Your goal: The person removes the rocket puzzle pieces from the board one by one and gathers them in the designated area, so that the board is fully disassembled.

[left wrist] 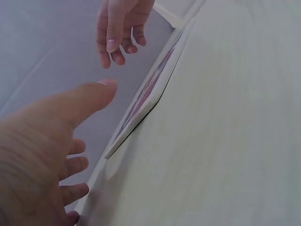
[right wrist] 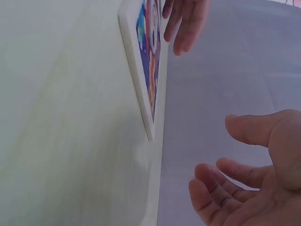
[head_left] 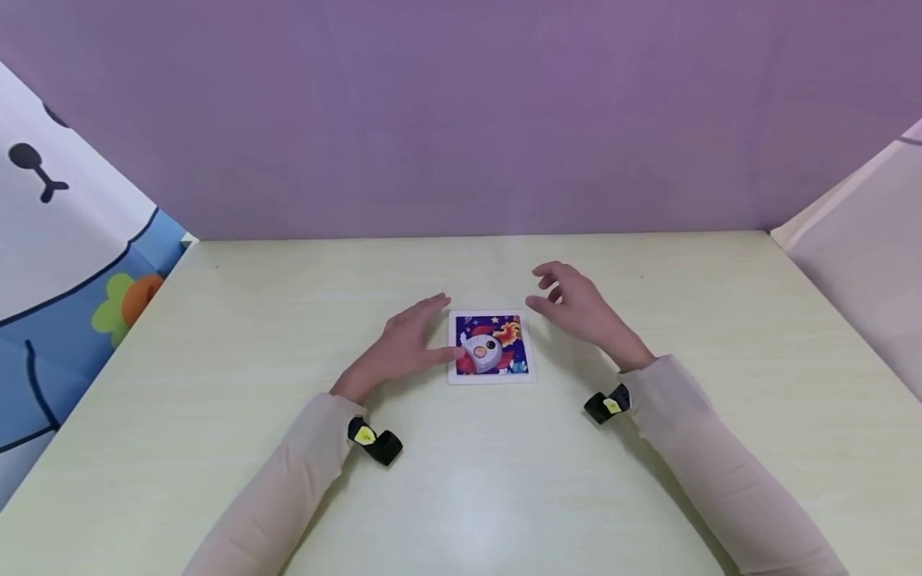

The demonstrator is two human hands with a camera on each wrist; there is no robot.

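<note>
Sleeved forearms w/ small black wrist cams are seen nearest the lens, reaching fwd over the pale counter [head_left: 216, 336]. Left hand [head_left: 403, 344] is laid low beside the picture tile [head_left: 491, 346], fingers straight and relaxed, thumb stretched toward the tile's left edge; nothing is gripped, and whether the thumb tip actually touches the tile can't be told from the head view. In the left wrist view the thumb appears just short of the tile [left wrist: 148, 94], w/ a gap visible. Right hand [head_left: 576, 304] is held raised off the counter, just beyond and to the right of the tile's far right corner, fingers loosely spread and slightly curled, nothing held; the open palm is confirmed in the right wrist view [right wrist: 254, 174], apart from the tile [right wrist: 146, 61]. Tile lies flat, approx. at the counter's middle, picture side up (rocket-like cartoon on a purple ground), between the two hands. Step in hand is judged to be an approach: the tile is being flanked, not yet grasped. Next move would likely call for fingertips to be brought to opposite edges, since the tile is thin and sits flush, so an edge must be caught or the tile slid before any lift.
</note>
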